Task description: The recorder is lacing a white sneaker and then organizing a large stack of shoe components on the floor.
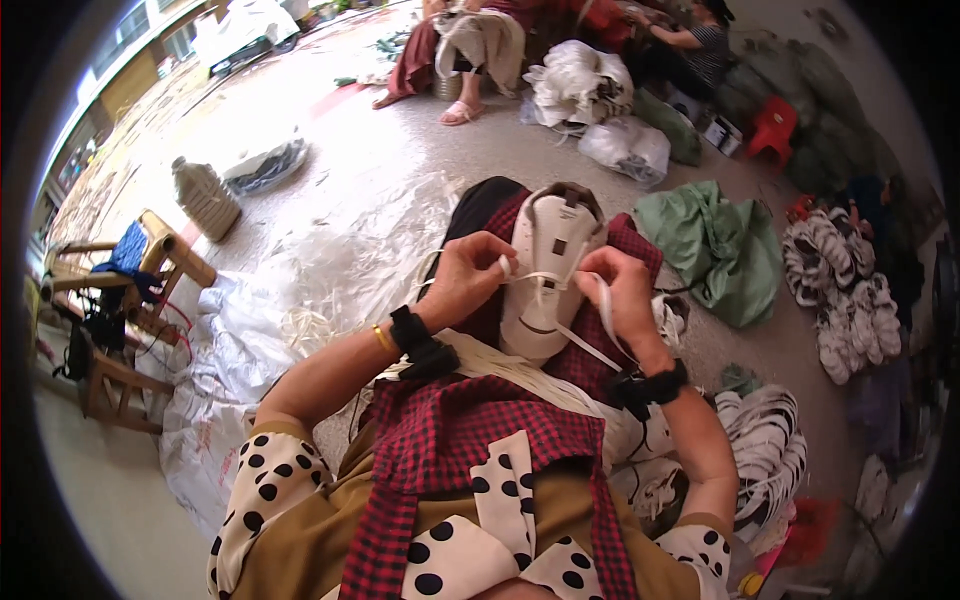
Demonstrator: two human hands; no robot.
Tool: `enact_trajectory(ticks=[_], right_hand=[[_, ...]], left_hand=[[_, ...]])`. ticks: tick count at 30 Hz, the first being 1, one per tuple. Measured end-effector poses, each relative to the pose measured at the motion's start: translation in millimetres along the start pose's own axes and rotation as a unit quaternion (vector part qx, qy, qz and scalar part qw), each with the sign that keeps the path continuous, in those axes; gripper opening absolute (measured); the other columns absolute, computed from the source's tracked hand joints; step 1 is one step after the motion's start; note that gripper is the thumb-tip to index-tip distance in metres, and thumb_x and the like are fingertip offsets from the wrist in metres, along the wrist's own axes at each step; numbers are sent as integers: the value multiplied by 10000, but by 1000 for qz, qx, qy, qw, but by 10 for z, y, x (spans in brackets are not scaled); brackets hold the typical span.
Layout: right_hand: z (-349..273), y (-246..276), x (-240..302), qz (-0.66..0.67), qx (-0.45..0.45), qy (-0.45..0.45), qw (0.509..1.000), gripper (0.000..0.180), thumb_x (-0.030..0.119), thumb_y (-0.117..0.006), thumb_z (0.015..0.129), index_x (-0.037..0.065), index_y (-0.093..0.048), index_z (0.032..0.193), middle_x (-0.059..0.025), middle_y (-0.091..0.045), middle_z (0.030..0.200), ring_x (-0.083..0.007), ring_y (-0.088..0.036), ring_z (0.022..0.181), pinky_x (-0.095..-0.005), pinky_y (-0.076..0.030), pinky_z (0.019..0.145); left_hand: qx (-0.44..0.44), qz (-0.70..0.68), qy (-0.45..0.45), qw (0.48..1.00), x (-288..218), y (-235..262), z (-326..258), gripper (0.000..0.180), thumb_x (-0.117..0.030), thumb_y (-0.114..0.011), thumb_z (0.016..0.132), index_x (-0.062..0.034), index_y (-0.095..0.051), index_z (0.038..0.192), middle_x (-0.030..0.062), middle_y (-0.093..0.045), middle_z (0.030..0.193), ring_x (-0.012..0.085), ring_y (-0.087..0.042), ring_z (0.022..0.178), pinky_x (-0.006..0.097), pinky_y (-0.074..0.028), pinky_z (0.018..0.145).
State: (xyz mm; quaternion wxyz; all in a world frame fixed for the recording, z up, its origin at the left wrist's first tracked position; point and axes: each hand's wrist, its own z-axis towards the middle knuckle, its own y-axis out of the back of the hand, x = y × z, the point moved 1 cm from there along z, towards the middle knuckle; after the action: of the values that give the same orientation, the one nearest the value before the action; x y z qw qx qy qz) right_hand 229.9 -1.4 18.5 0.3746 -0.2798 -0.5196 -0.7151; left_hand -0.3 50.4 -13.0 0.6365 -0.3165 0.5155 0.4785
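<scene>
A white shoe [535, 318] lies on my lap over a red-and-black checked apron [460, 420], its opening pointing away from me. A flat white shoelace [590, 345] crosses its front and trails down on the right. Thumb and fingers of my left hand [468, 280] pinch a piece of the lace at the shoe's left edge. On the other edge my right hand [625, 300] grips the lace too, with a loop hanging below its fingers. A bundle of loose pale laces [510, 372] rests across my lap under the shoe.
Clear plastic sheeting [350, 250] covers floor at the left, near a jug [203, 200] and a wooden stool [125, 390]. To the right are a green sack [715, 250] and piled white shoes [765, 450]. Other people [690, 50] sit at the back beside white bags [580, 85].
</scene>
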Motion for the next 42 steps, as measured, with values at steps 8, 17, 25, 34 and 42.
enact_trajectory(ticks=[8, 17, 25, 34, 42], right_hand=[[-44, 0, -101, 157, 20, -87, 984, 156, 95, -712, 826, -5, -622, 904, -3, -633, 784, -53, -571, 676, -203, -469, 617], [-19, 16, 81, 135, 38, -44, 989, 248, 16, -692, 816, 50, -570, 1029, -9, -637, 772, -61, -582, 707, -220, -479, 651], [337, 230, 481, -334, 160, 329, 868, 258, 53, -760, 637, 49, -645, 868, -79, -577, 877, -271, -541, 934, -376, -486, 814], [543, 194, 225, -378, 314, 252, 833, 207, -8, -616, 616, 46, -691, 802, -126, -595, 912, -321, -551, 965, -394, -475, 838], [930, 214, 337, -240, 482, 77, 839, 284, 163, -539, 718, 2, -701, 886, -204, -674, 876, -371, -633, 857, -401, -499, 767]], left_hand=[[-30, 36, -28, 999, 16, -35, 3, 46, -46, -633, 855, -3, -638, 871, 2, -642, 775, 40, -591, 730, 203, -495, 649], [37, 134, -70, 988, -171, -59, 92, 191, 19, -569, 758, -8, -628, 938, 43, -605, 686, 92, -561, 631, 270, -462, 573], [280, 405, -396, 775, -439, 165, 533, 234, -62, -690, 682, -41, -596, 895, 103, -470, 956, 291, -496, 989, 381, -446, 827], [368, 466, -379, 710, -328, 103, 723, 71, -88, -610, 659, -56, -598, 721, 114, -517, 863, 305, -478, 911, 445, -407, 776], [369, 529, -171, 745, -370, -69, 918, 198, -215, -642, 649, -31, -690, 703, 167, -642, 696, 333, -642, 768, 464, -464, 649]])
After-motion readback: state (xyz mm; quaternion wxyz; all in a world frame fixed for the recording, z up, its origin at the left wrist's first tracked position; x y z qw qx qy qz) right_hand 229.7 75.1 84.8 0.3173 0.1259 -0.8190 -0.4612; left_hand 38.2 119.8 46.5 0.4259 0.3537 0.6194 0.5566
